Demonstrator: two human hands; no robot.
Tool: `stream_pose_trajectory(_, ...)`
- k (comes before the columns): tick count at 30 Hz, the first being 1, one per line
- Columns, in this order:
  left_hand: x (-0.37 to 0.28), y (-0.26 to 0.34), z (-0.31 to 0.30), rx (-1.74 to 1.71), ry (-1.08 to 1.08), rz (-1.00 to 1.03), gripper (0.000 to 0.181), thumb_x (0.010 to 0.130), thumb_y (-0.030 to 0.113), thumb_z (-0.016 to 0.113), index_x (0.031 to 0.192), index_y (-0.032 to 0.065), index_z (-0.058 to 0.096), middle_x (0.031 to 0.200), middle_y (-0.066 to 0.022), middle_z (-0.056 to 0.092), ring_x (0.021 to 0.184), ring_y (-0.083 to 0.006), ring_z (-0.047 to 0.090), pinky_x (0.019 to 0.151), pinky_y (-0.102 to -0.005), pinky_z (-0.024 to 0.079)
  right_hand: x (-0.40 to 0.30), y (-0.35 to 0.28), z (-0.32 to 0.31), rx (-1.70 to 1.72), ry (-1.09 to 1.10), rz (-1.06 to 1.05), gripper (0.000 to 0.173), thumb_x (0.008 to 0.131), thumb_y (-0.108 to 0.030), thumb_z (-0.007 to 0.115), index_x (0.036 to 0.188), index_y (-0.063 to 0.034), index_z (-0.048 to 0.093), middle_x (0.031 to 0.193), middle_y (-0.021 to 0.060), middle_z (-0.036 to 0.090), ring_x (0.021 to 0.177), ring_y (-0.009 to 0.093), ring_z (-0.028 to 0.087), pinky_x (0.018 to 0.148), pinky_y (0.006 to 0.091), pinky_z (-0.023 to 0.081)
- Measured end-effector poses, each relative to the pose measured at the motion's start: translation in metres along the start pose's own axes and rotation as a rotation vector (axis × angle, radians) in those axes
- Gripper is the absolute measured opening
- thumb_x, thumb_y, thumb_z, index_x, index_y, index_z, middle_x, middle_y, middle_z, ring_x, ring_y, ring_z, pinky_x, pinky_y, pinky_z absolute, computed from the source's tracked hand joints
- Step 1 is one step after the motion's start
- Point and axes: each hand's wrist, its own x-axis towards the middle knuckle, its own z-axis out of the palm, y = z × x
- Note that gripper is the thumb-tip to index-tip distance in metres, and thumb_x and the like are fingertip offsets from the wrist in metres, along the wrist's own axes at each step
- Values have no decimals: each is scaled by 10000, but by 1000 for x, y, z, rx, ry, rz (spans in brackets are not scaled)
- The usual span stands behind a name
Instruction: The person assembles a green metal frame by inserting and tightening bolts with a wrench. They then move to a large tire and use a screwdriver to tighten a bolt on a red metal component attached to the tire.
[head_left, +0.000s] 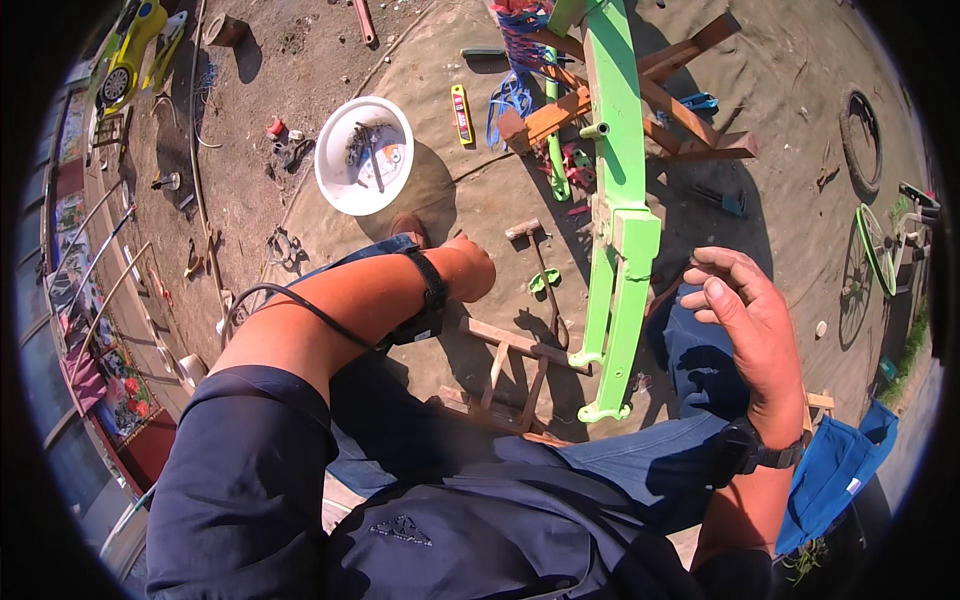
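Observation:
A light-green painted metal frame (626, 165) stands before me, its two fork arms ending in slotted dropouts near my knees. My right hand (739, 307) is raised just to the right of those arms, apart from them. Its fingers are loosely bent, and nothing shows in them. My left hand (472, 266) hangs over the ground cloth, left of a hammer (523, 229); its fingers are mostly hidden from this angle. Beyond the left hand, a white basin (330, 176) holds a tool and several small metal parts. A small green part (544, 280) lies beside the hammer.
Wooden beams (559, 116) of a stand support the frame, with braided cord (521, 37) at its far end. A yellow-and-red package (462, 114) lies near the basin. Close to my legs is a low wooden stool (495, 371). A tyre (850, 142) and bicycle wheel (876, 251) are at right.

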Motion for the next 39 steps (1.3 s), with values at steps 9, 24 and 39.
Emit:
stream_pose_trajectory(9,60,9,-27,-263,64,2,445,913,176,509,1354,112,510,1175,-159,638,1054,-356,648,802,-454,540,8,-27,-4,13,101,22,487,866,-252,695,1196,87,578,1094,159,624,925,192,627,857,295,495)
stream_pose_trajectory(24,98,1,-26,-273,65,115,384,961,199,433,1289,35,547,1263,-168,609,1155,-324,605,918,-423,513,29,-40,-18,162,146,80,540,864,-238,719,1238,111,545,1137,211,603,995,242,637,884,326,500)
stream_pose_trajectory(39,166,1,53,-490,289,153,388,833,163,615,1172,-25,597,1123,-232,649,1049,-375,640,858,-432,532,28,-38,-20,173,198,75,554,835,-254,747,1219,103,568,1155,225,603,1002,249,647,885,329,512)
